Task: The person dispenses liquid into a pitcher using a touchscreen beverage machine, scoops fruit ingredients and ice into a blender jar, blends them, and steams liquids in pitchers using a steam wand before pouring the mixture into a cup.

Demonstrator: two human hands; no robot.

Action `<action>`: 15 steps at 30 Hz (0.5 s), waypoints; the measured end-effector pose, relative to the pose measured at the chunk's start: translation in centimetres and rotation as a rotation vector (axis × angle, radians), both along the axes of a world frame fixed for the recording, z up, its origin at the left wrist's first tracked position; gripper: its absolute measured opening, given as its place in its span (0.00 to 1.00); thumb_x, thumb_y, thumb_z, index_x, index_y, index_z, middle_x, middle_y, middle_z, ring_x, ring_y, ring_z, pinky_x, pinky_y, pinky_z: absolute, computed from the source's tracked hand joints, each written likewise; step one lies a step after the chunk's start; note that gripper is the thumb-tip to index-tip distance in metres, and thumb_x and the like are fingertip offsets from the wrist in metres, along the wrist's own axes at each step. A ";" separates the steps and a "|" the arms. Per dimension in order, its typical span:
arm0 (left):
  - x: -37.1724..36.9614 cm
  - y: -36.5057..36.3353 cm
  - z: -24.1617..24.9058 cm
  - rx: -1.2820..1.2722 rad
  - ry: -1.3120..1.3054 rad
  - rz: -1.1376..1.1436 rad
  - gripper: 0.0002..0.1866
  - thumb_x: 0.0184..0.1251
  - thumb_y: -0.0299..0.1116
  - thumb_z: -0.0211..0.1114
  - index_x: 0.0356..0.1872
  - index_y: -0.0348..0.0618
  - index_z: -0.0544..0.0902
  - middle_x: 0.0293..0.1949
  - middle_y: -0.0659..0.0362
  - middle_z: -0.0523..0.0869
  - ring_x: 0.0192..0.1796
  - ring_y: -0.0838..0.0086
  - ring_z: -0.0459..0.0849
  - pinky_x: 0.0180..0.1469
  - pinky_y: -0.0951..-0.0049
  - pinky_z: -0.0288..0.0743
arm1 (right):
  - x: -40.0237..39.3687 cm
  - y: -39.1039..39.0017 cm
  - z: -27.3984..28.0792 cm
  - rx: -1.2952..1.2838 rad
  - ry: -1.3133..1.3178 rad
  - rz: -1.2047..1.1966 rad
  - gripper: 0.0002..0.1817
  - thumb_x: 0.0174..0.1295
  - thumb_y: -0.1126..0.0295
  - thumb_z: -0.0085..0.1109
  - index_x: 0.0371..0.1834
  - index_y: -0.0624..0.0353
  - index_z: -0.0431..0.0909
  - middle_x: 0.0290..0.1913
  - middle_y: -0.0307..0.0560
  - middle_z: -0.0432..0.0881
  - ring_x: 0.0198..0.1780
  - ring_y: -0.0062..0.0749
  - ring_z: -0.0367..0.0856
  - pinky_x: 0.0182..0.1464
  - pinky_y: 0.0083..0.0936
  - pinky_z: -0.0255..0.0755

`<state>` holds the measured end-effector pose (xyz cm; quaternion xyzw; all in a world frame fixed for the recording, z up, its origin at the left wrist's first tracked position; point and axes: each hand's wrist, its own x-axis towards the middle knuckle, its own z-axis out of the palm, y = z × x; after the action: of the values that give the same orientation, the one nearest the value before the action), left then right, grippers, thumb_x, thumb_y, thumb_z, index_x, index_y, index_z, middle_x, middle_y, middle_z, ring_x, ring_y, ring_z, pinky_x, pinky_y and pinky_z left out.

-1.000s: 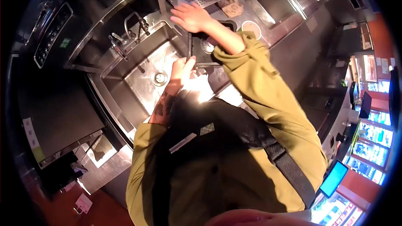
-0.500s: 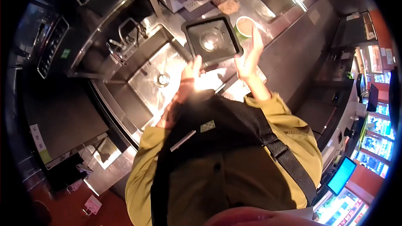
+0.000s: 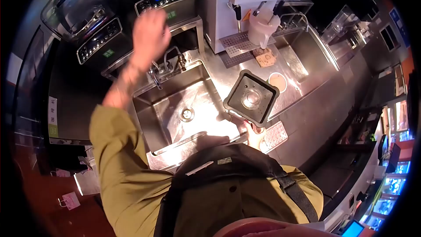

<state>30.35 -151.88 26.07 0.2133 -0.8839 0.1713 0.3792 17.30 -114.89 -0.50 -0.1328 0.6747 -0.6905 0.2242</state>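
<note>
Right hand point(image 3: 254, 135) closed on the base of a square blender jar point(image 3: 251, 98), mostly hidden beneath it; jar held upright, mouth facing up, over the steel desk point(image 3: 302, 105) at the right edge of the sink point(image 3: 184, 105). Jar interior looks empty, blade hub visible at the bottom. Left hand point(image 3: 149, 35) raised and blurred, fingers loosely apart, holding nothing, up near the blender base point(image 3: 169, 2) behind the tap point(image 3: 169, 63). Filled cup point(image 3: 277, 81) just beyond the jar, below the dispenser point(image 3: 263, 0). Judged step: jar emptied, between pouring and rinsing or reseating. Next move likely calls for steady jar carriage toward sink or base, left hand clearing the tap.
</note>
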 end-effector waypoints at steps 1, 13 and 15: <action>-0.2 -4.1 2.2 -0.289 -0.047 0.068 0.26 0.47 0.29 0.65 0.52 0.43 0.74 0.55 0.49 0.75 0.52 0.56 0.76 0.57 0.59 0.69 | -0.4 -0.3 0.0 -0.019 -0.011 -0.055 0.25 0.46 0.78 0.71 0.49 0.67 0.73 0.47 0.51 0.80 0.47 0.32 0.79 0.52 0.28 0.71; -3.7 -12.1 9.2 -0.507 -0.213 0.539 0.46 0.43 0.51 0.71 0.67 0.52 0.64 0.70 0.48 0.56 0.71 0.43 0.51 0.68 0.39 0.46 | -3.1 -3.3 5.3 0.033 0.224 0.009 0.20 0.39 0.77 0.77 0.15 0.58 0.67 0.21 0.36 0.76 0.24 0.15 0.72 0.27 0.18 0.69; -3.0 -11.8 10.8 -0.511 -0.213 0.401 0.33 0.48 0.42 0.66 0.59 0.49 0.70 0.59 0.51 0.69 0.62 0.57 0.65 0.58 0.48 0.63 | -3.2 -4.9 8.7 0.095 0.273 0.132 0.27 0.38 0.73 0.79 0.09 0.55 0.60 0.16 0.33 0.73 0.21 0.12 0.67 0.24 0.16 0.65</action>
<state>27.32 -163.72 36.89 0.2618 -0.7877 0.4796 0.2847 14.14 -119.79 8.16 -0.2587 0.7207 -0.6171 0.1811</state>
